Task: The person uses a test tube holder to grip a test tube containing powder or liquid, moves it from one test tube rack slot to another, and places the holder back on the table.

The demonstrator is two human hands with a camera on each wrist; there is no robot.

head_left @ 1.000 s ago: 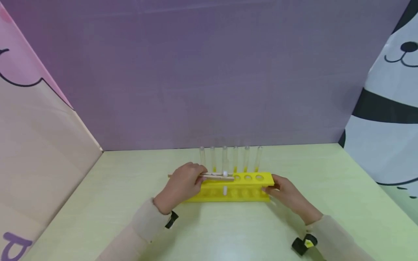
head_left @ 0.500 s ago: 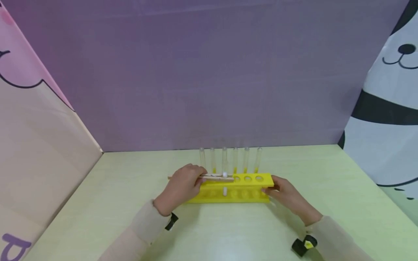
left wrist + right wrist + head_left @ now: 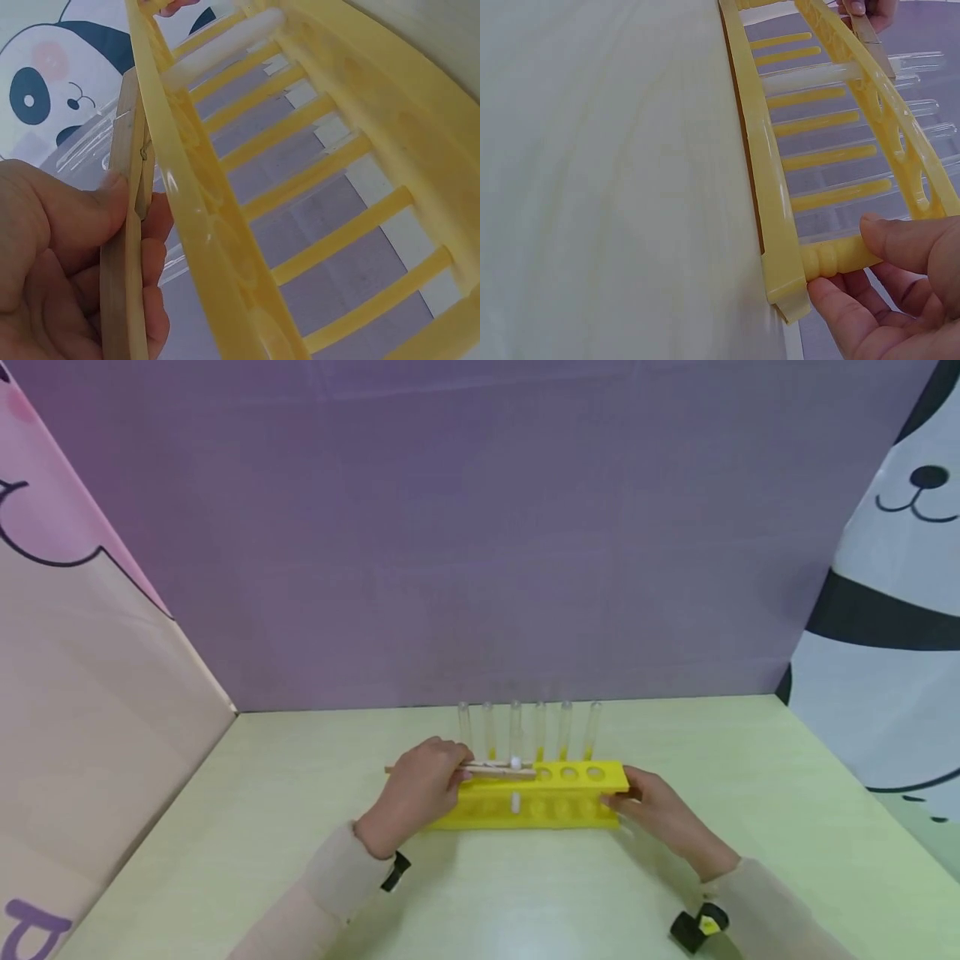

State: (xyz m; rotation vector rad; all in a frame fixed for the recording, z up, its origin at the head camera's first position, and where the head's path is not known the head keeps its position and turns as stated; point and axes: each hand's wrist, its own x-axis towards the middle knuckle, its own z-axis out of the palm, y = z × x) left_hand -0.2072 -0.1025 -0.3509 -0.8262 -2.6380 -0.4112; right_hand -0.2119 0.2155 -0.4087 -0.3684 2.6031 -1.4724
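My left hand [image 3: 420,789] grips a wooden test tube holder [image 3: 504,772], thumb on one side and fingers curled round the other. The holder lies level, close over the top plate of a yellow test tube rack [image 3: 581,819]. Its far end is right at the top of a whitish test tube [image 3: 515,802], which stands in one of the rack's holes; the left wrist view shows the white tube [image 3: 225,49] at the far side of the frame. My right hand [image 3: 663,814] holds the rack's right end, thumb and fingers round the end post [image 3: 840,255].
Several clear glass test tubes [image 3: 541,727] stand upside down on yellow pegs along the rack's back. The pale wooden table [image 3: 525,893] stretches in front, with a purple backdrop [image 3: 480,543] behind and printed panels, one with a panda [image 3: 885,693], at the sides.
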